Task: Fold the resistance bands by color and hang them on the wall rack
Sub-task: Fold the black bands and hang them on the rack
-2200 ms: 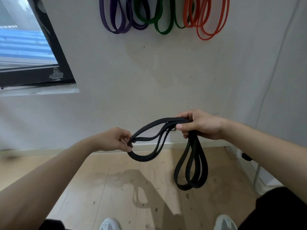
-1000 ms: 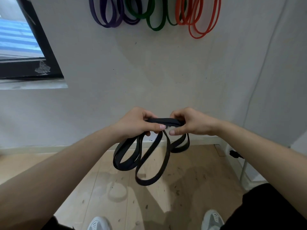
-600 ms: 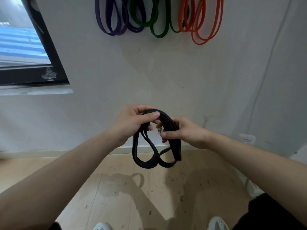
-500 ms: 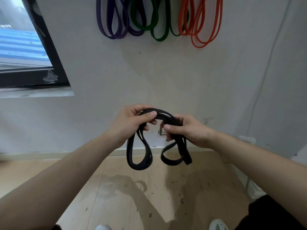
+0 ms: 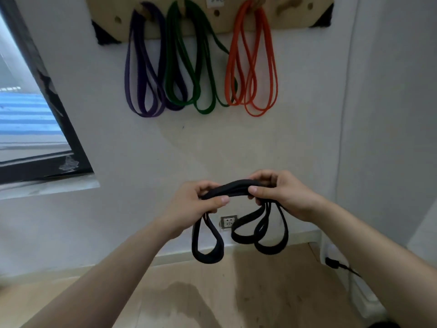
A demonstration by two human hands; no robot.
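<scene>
Below the wall rack (image 5: 208,20): my left hand (image 5: 189,207) and right hand (image 5: 281,195) grip the folded black band (image 5: 234,187). Folding nearly done; next, lift onto the rack's free right peg (image 5: 287,4).

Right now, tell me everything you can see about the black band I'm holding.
The black band is a flat, matte, rubbery-looking strap folded into several strands. Its bunched top run spans between the left hand and right hand, both curled round it. One loop hangs below the left, two below the right, touching nothing else.
</scene>
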